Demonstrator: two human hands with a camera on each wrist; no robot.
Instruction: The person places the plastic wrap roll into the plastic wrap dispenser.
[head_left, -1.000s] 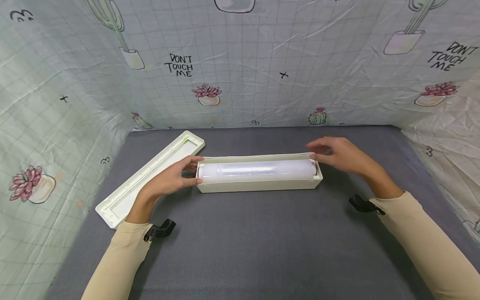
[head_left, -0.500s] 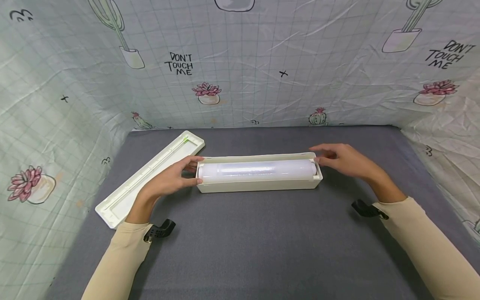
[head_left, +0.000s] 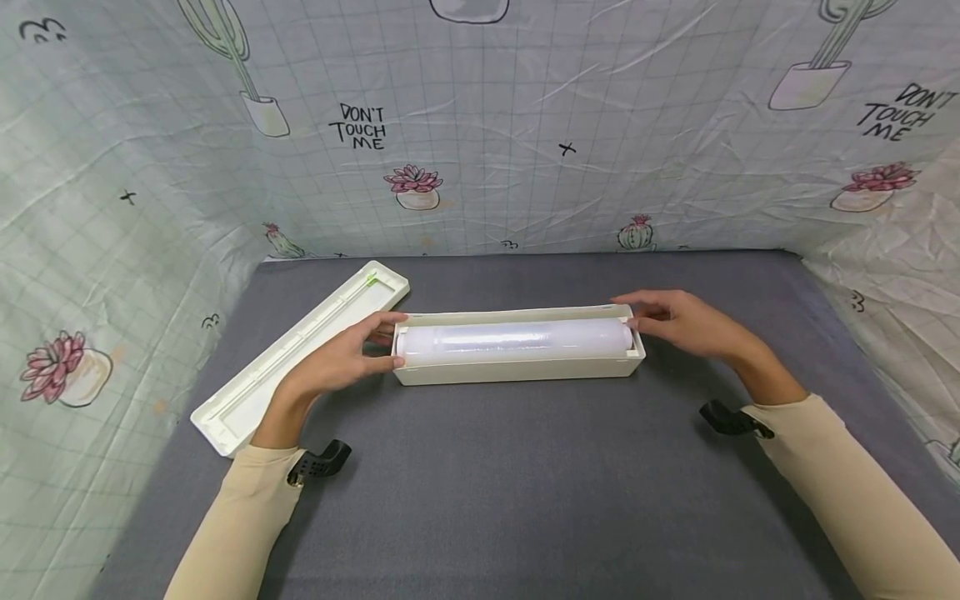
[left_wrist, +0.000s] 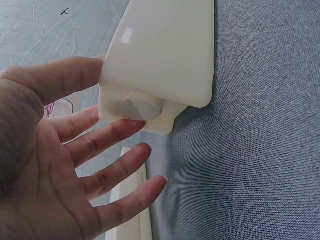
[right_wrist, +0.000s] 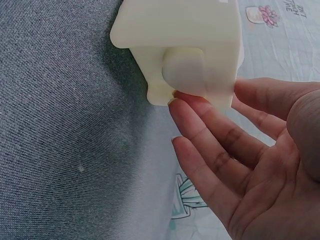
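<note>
An off-white plastic cling film box point(head_left: 517, 371) lies lengthwise on the grey surface with its top uncovered. Inside it rests a shiny roll of cling film point(head_left: 517, 338). At the box's left end my left hand point(head_left: 337, 354) grips the corners, its thumb on the near rim and fingers at the far one. In the left wrist view a fingertip touches near the rounded end knob point(left_wrist: 143, 106). My right hand point(head_left: 697, 325) holds the right end, thumb at the rim. Its fingertips press under the end knob point(right_wrist: 184, 71) in the right wrist view.
The box's long off-white lid point(head_left: 300, 350) lies slanting behind the left hand, inner side up, with a small green piece near its far end. A grey cloth point(head_left: 510, 483) covers the table. Printed curtains point(head_left: 480, 150) stand at the back and sides.
My right hand has come slightly lower and closer to the box's right end, its thumb moving off the roll's end to the rim. The left hand, box, roll and lid have not moved.
</note>
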